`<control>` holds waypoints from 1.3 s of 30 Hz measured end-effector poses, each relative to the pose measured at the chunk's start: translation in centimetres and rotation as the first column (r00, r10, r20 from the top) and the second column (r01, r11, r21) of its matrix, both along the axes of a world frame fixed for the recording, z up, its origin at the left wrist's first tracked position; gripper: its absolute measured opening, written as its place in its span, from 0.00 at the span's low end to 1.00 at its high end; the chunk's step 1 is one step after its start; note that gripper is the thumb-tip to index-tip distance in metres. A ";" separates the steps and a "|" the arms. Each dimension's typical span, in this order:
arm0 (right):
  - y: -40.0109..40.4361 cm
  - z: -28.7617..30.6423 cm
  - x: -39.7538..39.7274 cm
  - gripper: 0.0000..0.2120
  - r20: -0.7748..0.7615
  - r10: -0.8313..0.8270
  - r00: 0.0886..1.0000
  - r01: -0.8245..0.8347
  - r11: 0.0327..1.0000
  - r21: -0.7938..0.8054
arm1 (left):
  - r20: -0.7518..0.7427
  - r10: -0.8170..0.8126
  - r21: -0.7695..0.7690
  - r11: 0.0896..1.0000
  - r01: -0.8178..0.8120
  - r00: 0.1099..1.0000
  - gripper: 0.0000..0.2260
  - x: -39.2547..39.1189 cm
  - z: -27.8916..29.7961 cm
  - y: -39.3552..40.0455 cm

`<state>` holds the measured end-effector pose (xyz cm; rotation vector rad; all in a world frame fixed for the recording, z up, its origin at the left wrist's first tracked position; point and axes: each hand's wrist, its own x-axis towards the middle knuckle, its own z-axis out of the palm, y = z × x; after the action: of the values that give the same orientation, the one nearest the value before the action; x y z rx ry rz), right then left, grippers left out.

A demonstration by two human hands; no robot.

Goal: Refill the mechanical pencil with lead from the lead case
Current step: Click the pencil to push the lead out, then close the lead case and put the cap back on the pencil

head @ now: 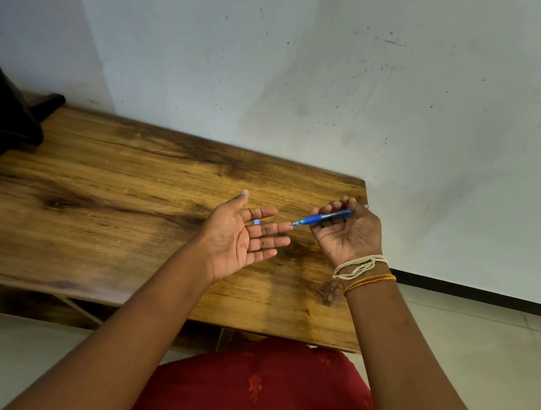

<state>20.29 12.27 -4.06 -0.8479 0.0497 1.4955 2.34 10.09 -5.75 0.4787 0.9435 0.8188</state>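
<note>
Head view: right hand (346,233) grip is closed on the mechanical pencil (323,218), tip aimed toward 9 o'clock at the left hand (242,235), open palm-up above the desk (125,222), probably to catch lead. Lead case not identifiable.

both forearms were bare of sleeves, the right wrist wore white cord loops (360,266) and thin yellow-red threads (370,281), and a red patterned garment (261,392) covered the lap.
</note>
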 end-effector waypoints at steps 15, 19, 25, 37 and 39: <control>-0.8 -0.6 0.3 0.03 0.527 0.399 0.750 -0.398 0.909 -0.122 | 0.317 0.311 -0.082 0.950 -0.301 0.896 0.15 -0.6 0.2 0.5; -0.9 -1.1 -0.1 0.06 0.689 0.493 0.531 -0.482 0.845 -0.233 | 0.299 0.312 -0.055 0.949 -0.311 0.902 0.14 -0.5 0.4 0.5; -0.8 -1.1 -0.6 0.05 0.766 0.522 0.375 -0.520 0.803 -0.292 | 0.237 0.272 -0.008 0.961 -0.278 0.933 0.15 -0.4 0.7 0.3; -0.7 -2.3 -0.1 0.06 0.941 0.339 0.005 -0.088 0.937 -0.338 | -0.209 0.282 0.108 0.958 -0.265 0.936 0.08 0.3 1.2 -0.1; -0.7 -2.7 -0.4 0.06 0.947 0.320 -0.021 -0.043 0.946 -0.321 | -0.219 0.292 0.108 0.956 -0.274 0.931 0.09 0.3 1.3 -0.1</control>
<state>19.88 11.55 -6.75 -2.0489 -1.1096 0.7205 2.61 9.98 -4.49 0.5188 1.2211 1.0793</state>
